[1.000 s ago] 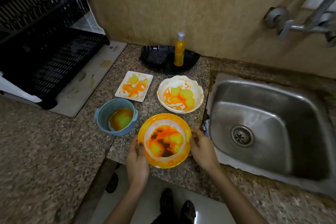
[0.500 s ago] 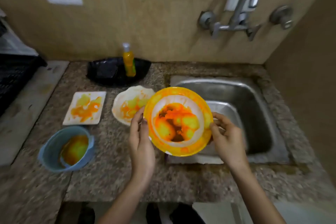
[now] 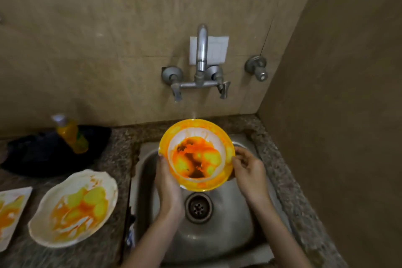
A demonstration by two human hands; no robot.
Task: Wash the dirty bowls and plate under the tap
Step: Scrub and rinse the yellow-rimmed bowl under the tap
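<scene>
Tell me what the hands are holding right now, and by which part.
Both hold the orange bowl above the sink: the left hand grips its left rim, the right hand its right rim.

Yellow-rimmed, orange-smeared bowl (image 3: pixel 196 154)

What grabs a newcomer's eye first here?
The yellow-rimmed bowl, smeared with orange and yellow residue, is held at its rim by the left hand and right hand over the sink, just below the wall tap. Next comes the white scalloped bowl with similar stains on the counter left of the sink, and a yellow bottle behind it.
</scene>
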